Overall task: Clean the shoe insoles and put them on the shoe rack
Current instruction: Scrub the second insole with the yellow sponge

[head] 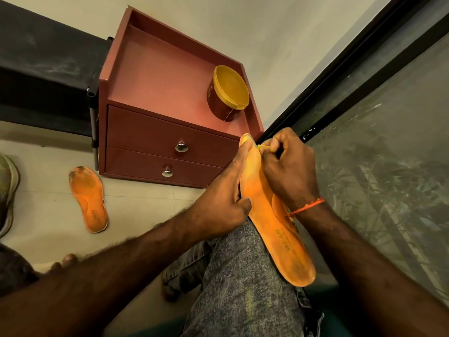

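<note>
An orange insole [274, 227] rests on my knee, toe end pointing away from me. My left hand [226, 198] grips its left edge, fingers stretched along it up to the toe. My right hand [286, 166] is closed on a small yellow cloth [262, 147] and presses it against the toe part of the insole. A second orange insole [88, 199], dirty at the toe, lies flat on the tiled floor to the left. The dark shoe rack [46, 76] stands at the upper left against the wall.
A small maroon two-drawer cabinet [167, 139] stands ahead, with a yellow-lidded tub [227, 92] on its top. A glass panel in a black frame [379, 147] runs along the right. Part of a shoe [7, 190] shows at the left edge.
</note>
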